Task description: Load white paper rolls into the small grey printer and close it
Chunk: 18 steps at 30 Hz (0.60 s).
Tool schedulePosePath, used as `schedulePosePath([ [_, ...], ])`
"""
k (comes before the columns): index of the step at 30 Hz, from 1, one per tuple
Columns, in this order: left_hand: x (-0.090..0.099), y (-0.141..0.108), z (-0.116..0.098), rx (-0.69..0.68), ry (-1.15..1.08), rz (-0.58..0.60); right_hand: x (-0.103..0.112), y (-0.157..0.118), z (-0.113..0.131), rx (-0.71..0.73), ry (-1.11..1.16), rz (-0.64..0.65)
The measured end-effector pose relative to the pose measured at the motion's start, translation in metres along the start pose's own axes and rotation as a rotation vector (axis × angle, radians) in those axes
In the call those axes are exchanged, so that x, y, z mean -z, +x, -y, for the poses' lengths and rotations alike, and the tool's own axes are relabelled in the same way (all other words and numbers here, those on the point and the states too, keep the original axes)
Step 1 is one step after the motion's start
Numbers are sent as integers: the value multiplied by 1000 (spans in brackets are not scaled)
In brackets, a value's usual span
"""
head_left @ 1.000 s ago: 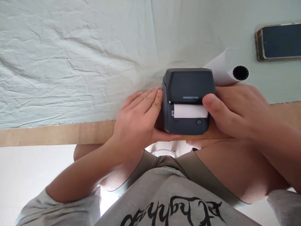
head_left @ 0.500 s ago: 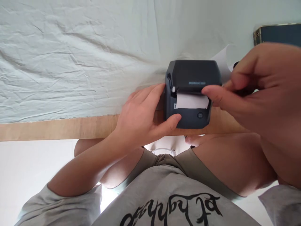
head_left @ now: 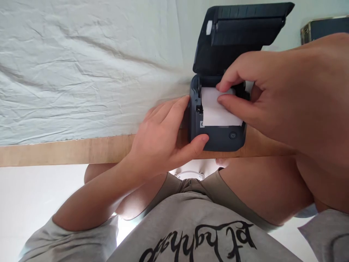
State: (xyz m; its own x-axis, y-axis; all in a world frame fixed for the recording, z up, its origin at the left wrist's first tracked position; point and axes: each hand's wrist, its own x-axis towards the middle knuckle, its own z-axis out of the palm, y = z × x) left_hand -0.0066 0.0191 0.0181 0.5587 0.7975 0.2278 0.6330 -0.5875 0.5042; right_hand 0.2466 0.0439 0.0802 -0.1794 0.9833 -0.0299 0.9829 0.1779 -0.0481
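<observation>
A small dark label printer (head_left: 218, 140) stands at the table's front edge, its lid (head_left: 245, 32) swung up and back. White paper (head_left: 215, 111) lies in the opened compartment and reaches over the front lip, above the power button. My left hand (head_left: 166, 127) grips the printer's left side, fingers along the wall and thumb on the front corner. From the right, my right hand (head_left: 272, 87) reaches into the compartment, its thumb and forefinger closed on the paper. That hand hides the right part of the compartment.
A pale wrinkled cloth (head_left: 95, 72) covers the table up to a bare wooden front edge (head_left: 68, 149). At the upper right lies a dark flat device with a light rim (head_left: 324, 27), perhaps a phone, partly behind my right hand.
The printer's lid has gone from shut to raised. My right hand has moved from the lid's right edge to the paper inside. My left hand has stayed on the printer.
</observation>
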Motion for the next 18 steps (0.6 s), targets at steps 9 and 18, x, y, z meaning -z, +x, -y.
schedulePosePath([
  [9, 1, 0, 0, 2, -13, 15, 3, 24, 3, 30, -218, 259],
  [18, 4, -3, 4, -28, -85, 11, 5, 17, -9, 182, 136, 93],
])
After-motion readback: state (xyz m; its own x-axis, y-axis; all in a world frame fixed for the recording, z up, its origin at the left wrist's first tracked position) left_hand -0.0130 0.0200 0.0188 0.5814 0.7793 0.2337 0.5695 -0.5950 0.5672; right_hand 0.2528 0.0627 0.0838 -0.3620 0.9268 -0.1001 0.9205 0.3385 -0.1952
